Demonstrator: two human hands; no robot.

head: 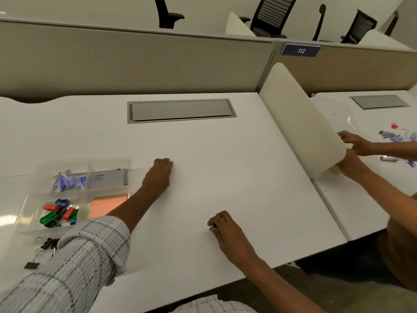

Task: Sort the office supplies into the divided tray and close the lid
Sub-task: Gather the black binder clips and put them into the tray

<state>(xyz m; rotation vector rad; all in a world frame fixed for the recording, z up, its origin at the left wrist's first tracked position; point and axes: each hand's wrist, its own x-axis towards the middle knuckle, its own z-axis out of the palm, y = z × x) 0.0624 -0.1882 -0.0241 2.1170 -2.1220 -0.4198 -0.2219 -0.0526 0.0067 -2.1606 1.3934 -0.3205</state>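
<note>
Head view: left hand (159, 175) and right hand (228, 231) lie curled on the desk (203, 143); whether they grasp anything is unclear.

**Open-plan office rows**

A white bench (225, 150) with a grey recessed hatch (181, 110) backs onto a beige partition (135, 62) bearing a blue plate (300, 50) marked 112. A rounded white divider (300, 123) separates it from the neighbouring bench (338, 199). Black office chairs (268, 16) stand beyond; the floor (316, 285) is dark.

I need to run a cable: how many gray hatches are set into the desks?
2. One hatch sits at the back of this desk; the other is in the neighbouring desk on the right, past the white divider.
</note>
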